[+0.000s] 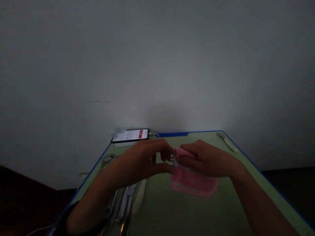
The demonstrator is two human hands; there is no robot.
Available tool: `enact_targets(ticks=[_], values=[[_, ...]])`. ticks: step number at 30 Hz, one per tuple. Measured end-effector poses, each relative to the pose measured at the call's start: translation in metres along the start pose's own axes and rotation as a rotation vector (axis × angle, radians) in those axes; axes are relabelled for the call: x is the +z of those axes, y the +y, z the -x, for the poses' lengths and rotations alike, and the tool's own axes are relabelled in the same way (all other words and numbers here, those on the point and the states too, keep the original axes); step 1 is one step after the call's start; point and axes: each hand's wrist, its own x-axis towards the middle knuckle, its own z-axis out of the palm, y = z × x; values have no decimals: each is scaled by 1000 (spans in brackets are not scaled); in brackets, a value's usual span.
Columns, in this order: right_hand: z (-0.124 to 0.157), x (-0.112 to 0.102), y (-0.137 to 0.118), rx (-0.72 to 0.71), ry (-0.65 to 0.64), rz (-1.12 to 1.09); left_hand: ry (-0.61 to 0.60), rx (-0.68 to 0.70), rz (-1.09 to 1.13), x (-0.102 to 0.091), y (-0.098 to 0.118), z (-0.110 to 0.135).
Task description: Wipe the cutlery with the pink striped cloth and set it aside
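Note:
My right hand (201, 157) is closed on a pink cloth (192, 182) with a pale edge, which hangs below the fingers over the table. My left hand (150, 157) is curled at the cloth's left edge, thumb and fingers pinching around a fork (171, 158). Only its small pale tines show; the rest is hidden by the cloth and fingers. Under my left forearm lies a bunch of metal cutlery (124, 203), partly covered by the arm. Beside it is a utensil with a white handle (139, 198).
The pale green table (177, 213) has a blue edge and stands against a grey wall (157, 65). A lit phone (134, 135) with a white cable (154, 134) rests at the back left. A white-handled spoon (228, 143) lies at the back right. The light is dim.

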Motion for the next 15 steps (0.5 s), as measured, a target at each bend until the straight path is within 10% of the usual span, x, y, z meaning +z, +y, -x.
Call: enact_targets(ticks=[15], values=[[1,-1,-1,6,8,42,14,58,34,-1,-1,-1]])
